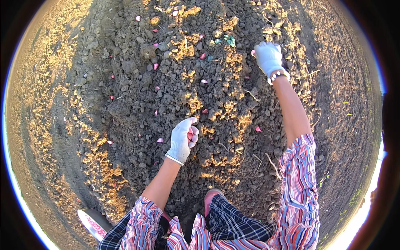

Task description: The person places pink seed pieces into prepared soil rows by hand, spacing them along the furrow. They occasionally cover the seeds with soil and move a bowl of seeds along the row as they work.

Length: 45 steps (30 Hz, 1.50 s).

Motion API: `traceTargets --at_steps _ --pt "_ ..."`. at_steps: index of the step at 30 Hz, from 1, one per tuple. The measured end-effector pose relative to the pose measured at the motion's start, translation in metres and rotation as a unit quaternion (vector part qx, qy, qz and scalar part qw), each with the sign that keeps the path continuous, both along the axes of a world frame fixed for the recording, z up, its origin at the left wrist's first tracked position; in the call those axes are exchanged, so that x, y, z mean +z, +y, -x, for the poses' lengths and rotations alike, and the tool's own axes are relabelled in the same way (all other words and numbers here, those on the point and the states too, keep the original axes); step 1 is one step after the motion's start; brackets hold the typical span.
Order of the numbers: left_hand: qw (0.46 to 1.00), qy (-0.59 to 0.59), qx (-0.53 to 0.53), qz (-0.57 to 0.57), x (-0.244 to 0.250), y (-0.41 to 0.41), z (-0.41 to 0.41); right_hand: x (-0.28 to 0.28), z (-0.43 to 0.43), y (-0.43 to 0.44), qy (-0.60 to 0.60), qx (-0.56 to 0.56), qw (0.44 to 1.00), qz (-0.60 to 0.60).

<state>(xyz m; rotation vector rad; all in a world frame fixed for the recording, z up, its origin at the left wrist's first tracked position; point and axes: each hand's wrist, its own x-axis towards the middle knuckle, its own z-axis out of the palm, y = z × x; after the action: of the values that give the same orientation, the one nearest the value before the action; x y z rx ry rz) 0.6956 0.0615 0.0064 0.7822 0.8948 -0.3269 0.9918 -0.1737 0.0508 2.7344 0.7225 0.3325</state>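
My left hand (183, 140), in a white knit glove, is half curled around several pink garlic cloves (190, 135) above the middle of the tilled soil (131, 118). Farther out and to the right, my gloved right hand (268, 57) pinches one pink clove (252, 53) at its left side, close to the ground. A beaded bracelet (278, 77) circles that wrist. More cloves stand or lie in loose rows on the soil, among them a clove (156, 66) up the middle, a clove (160, 140) beside my left hand and a clove (258, 129) below my right forearm.
A white basin (86, 218) holding many pink cloves stands at the lower left, beside my leg. My pink shoe (210, 200) rests on the soil. Green plastic scraps (229, 40) and dry roots (272, 165) lie among the clods.
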Motion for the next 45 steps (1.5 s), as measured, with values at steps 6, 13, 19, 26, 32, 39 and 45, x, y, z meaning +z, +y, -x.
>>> traceTargets --at_steps 6,13,19,26,32,39,45 --pt "0.997 -0.067 0.008 -0.040 -0.027 -0.011 -0.001 -0.040 -0.053 0.044 0.104 0.035 0.965 0.240" --pt "0.991 -0.131 -0.024 0.005 -0.045 -0.003 -0.002 -0.067 -0.062 0.048 0.062 0.025 0.983 0.173" --pt "0.987 -0.150 -0.024 0.047 -0.056 0.003 0.003 -0.039 0.006 0.045 0.008 -0.012 1.000 -0.013" --pt "0.990 -0.136 -0.018 0.039 -0.051 -0.005 -0.002 -0.027 0.184 0.098 0.344 0.264 0.892 -0.130" --pt "0.992 -0.122 -0.004 0.027 -0.051 -0.008 -0.004 -0.057 0.208 0.096 0.220 0.261 0.908 -0.243" --pt "0.996 -0.078 -0.011 -0.038 -0.041 -0.014 -0.010 -0.029 -0.001 0.037 0.046 -0.005 0.929 -0.368" --pt "0.995 -0.001 -0.058 -0.087 -0.033 -0.014 -0.017 -0.044 -0.130 0.039 0.139 -0.061 0.987 -0.052"
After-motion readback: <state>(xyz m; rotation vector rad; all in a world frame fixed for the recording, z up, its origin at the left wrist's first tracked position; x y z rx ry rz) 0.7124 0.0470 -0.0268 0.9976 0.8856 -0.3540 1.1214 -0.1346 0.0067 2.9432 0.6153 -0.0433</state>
